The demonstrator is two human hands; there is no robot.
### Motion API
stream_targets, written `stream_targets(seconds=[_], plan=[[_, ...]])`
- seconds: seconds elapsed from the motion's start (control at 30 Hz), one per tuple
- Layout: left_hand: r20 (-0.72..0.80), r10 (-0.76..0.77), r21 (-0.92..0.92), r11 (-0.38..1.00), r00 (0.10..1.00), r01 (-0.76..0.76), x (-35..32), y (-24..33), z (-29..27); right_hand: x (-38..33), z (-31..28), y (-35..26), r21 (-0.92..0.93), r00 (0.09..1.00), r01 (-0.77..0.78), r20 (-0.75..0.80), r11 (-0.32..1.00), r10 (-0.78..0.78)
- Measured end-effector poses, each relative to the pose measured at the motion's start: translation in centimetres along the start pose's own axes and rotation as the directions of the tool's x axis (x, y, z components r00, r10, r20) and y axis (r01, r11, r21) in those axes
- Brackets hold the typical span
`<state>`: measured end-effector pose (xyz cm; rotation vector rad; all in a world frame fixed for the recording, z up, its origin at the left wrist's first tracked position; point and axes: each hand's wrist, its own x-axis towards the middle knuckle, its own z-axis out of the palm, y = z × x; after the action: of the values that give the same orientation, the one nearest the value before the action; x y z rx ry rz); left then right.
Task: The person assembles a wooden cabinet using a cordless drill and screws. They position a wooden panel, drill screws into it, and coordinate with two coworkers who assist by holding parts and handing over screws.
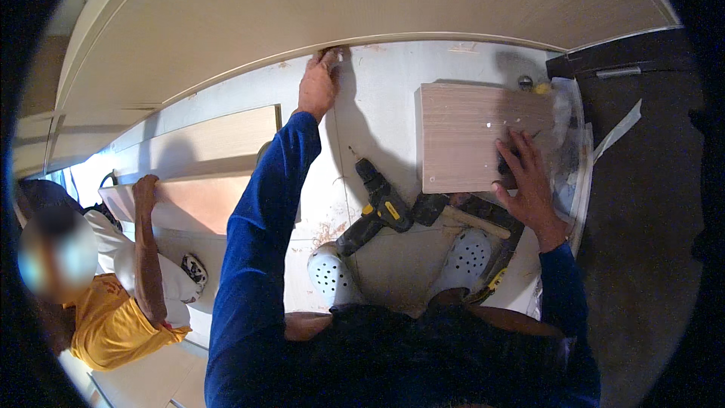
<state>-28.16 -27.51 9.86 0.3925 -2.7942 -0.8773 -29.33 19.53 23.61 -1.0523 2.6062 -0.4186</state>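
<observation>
My left hand (pixel 318 89) reaches forward to the lower edge of a large wood-grain panel (pixel 377 0). Its fingers are bent together at that edge, and the tips are partly hidden, so what they hold, if anything, does not show. My right hand (pixel 530 185) lies with fingers spread over a pale wood-grain board (pixel 461 136) on the floor to the right. A dark patch beneath that palm could be shadow or an object. Between my arms, a black and yellow cordless drill (pixel 389 208) with a bit fitted rests on the floor.
A hammer (pixel 476 221) and a black and yellow tool (pixel 495 281) lie by my right clog (pixel 464 257). Clear plastic wrapping (pixel 570 151) borders the board, beside a dark surface (pixel 642 219). At left, a co-worker in a yellow shirt (pixel 124 325) holds a long board (pixel 200 200).
</observation>
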Motion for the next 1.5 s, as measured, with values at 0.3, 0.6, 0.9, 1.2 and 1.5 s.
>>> stream_targets(seconds=[0.3, 0.6, 0.9, 1.2, 1.5], plan=[[-0.144, -0.12, -0.124, 0.987, 0.982, 0.102, 0.3, -1.9, 1.5, 0.7, -0.7, 0.7, 0.043, 0.998, 0.003, 0.061, 0.999, -0.006], [-0.166, -0.054, -0.002, 0.999, 0.985, 0.054, 1.5, -0.8, 2.5, 1.1, -3.2, 0.0, 0.06, 0.994, -0.009, 0.108, 0.998, 0.002], [-0.095, -0.032, -0.111, 0.994, 0.995, 0.021, -1.1, 1.6, -1.4, 1.8, -5.5, -6.0, 0.291, 0.997, 0.079, 0.002, 0.954, -0.083], [0.402, 0.041, -0.641, 0.726, 0.915, 0.249, -10.5, 11.9, -13.7, 10.9, -3.1, -15.0, 0.505, 0.903, 0.405, -0.092, 0.762, -0.419], [0.341, -0.034, -0.634, 0.729, 0.939, 0.257, -14.4, 14.0, -21.2, 13.1, -3.8, -23.6, 0.639, 0.874, 0.453, -0.181, 0.621, -0.452]])
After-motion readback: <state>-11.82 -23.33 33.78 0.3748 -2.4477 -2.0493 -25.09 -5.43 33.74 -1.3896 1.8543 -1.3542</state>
